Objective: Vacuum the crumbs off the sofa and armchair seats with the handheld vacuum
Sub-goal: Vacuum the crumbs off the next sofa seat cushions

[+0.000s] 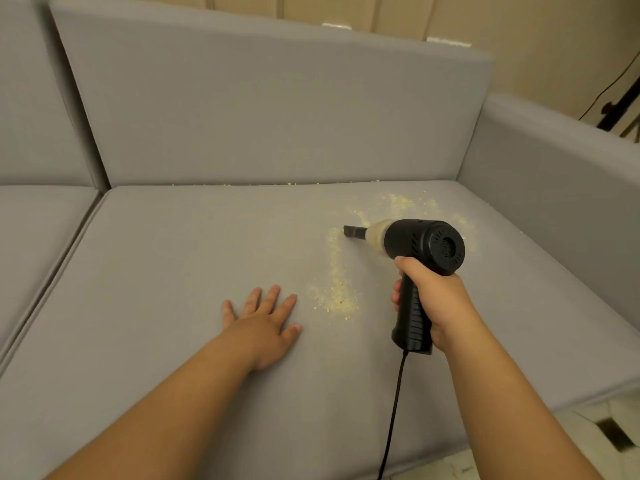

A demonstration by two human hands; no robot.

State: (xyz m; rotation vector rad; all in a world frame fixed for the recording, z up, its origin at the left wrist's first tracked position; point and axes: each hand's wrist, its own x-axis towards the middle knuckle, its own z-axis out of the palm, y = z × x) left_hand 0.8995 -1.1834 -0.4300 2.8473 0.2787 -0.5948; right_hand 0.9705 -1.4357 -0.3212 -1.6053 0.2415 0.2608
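The handheld vacuum [420,245], black with a pale translucent dust cup, hangs just above the right-hand seat cushion [173,271] of the grey sofa, its narrow nozzle [355,232] pointing left and meeting the far end of a trail of yellow crumbs [337,285]. The right hand [433,299] is wrapped tight around the pistol grip, and a black cord [394,410] drops from the handle's base towards the near edge of the seat. The left hand [266,320] lies flat on the cushion with fingers spread, holding nothing, just left of the near end of the crumb trail; the two hands are well apart.

The job looks to be at an early stage. The trail near the nozzle is intact, a wider scatter [401,202] lies beyond the vacuum towards the right armrest [554,174], and a thin line of bits sits along the seam under the back cushion [270,109]. The seat to the left [38,223] shows no crumbs in its visible part. No armchair is in view.

No brand, label or readable writing shows on the vacuum or elsewhere.
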